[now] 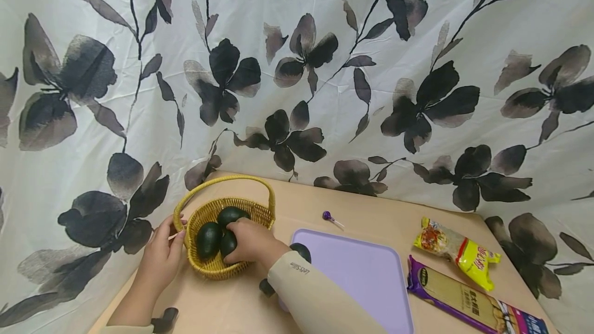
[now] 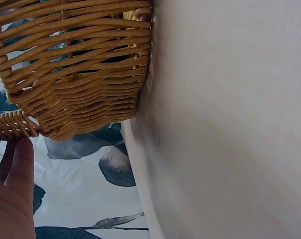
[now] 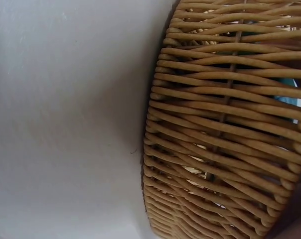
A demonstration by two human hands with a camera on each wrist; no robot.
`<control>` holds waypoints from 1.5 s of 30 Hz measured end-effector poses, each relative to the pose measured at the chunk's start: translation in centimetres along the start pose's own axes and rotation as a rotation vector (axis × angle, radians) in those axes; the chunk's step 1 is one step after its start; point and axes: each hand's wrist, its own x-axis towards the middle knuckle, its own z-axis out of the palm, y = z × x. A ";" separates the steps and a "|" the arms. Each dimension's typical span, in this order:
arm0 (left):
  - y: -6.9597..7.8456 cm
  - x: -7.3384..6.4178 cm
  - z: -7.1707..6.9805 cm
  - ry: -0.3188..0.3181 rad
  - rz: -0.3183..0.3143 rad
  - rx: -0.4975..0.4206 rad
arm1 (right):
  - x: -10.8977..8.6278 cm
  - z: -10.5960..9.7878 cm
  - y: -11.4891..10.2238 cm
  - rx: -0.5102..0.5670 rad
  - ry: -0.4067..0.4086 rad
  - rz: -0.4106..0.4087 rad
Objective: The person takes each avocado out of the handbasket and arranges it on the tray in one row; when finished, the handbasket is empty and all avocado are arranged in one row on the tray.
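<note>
A yellow-brown wicker basket (image 1: 218,271) with a tall handle (image 1: 223,178) stands on the table's left part. Several dark green avocados lie inside, among them one at the left (image 1: 209,240) and one at the back (image 1: 232,215). My right hand (image 1: 252,241) reaches over the rim and grips the avocado (image 1: 228,244) nearest to it; in the right wrist view the basket wall (image 3: 225,114) mostly hides the hand. My left hand (image 1: 163,249) pinches the foot of the handle at the basket's left side. Its fingers (image 2: 22,164) touch the woven handle in the left wrist view.
Right of the basket lies a lilac tray (image 1: 362,277), partly under my right sleeve. A dark rounded thing (image 1: 301,251) shows beside that sleeve. Behind the tray is a purple lollipop (image 1: 327,215). Two food packets, one yellow (image 1: 473,262) and one purple (image 1: 457,293), lie at the right.
</note>
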 end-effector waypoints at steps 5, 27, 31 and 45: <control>-0.2 0.1 0.0 -0.003 -0.003 0.014 | -0.1 -0.1 0.1 0.003 0.000 -0.002; -0.1 0.2 0.0 -0.008 -0.008 0.011 | -2.7 -1.4 1.4 0.472 0.229 -0.061; -0.1 0.2 0.0 -0.009 -0.006 0.023 | -3.7 -1.9 1.7 0.512 0.303 -0.085; -0.3 0.1 0.0 -0.005 0.000 -0.003 | -7.8 -3.0 4.3 0.737 0.436 -0.132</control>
